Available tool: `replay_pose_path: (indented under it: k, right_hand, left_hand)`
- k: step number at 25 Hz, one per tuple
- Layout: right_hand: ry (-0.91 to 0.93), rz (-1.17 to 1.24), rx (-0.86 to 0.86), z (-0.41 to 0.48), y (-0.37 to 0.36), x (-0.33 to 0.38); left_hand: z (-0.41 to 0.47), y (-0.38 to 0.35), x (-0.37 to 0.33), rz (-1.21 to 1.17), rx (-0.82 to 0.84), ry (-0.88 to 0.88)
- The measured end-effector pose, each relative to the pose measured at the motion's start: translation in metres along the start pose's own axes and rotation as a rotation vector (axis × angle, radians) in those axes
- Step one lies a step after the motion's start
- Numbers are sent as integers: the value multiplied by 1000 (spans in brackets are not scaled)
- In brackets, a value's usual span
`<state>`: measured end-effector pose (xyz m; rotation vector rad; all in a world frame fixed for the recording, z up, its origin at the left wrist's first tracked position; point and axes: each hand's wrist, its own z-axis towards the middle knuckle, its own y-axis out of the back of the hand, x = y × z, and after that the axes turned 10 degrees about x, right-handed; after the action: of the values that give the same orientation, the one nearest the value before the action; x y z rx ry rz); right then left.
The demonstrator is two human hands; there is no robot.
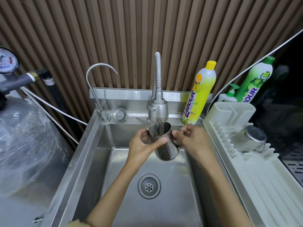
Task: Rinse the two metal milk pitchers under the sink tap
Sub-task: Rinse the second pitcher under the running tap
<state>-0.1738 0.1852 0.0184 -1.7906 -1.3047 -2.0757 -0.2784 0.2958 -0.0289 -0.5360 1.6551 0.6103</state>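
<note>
A metal milk pitcher [165, 149] is held over the steel sink [91, 154], its mouth right under the spray tap head [158, 111], and water streams into it. My left hand [142, 145] wraps the pitcher's body from the left, thumb across its front. My right hand [193, 139] grips the handle side on the right. A second metal pitcher [249, 139] lies upside down on the white drying rack [255, 176] to the right of the sink.
A thin gooseneck faucet [98, 89] and a loose sink strainer [119, 115] sit on the sink's back ledge at left. A yellow dish soap bottle [199, 94] stands at back right, with a green bottle [255, 79] and a pump bottle [228, 95] behind the rack. The drain [149, 185] lies below my hands.
</note>
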Motion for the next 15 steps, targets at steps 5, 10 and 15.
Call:
replay_pose_path:
  k: [5,10,15]
  right_hand:
    - [102,405,65,0,-19,-12]
    - [-100,843,378,-4,-34,-26]
    - [-192,329,198,-8,-6,-3]
  left_hand:
    - [2,-1,-5,-17,-55,-278]
    - [-14,2,-26,445,-278,-325]
    - [-8,6,-12,138,-42,-22]
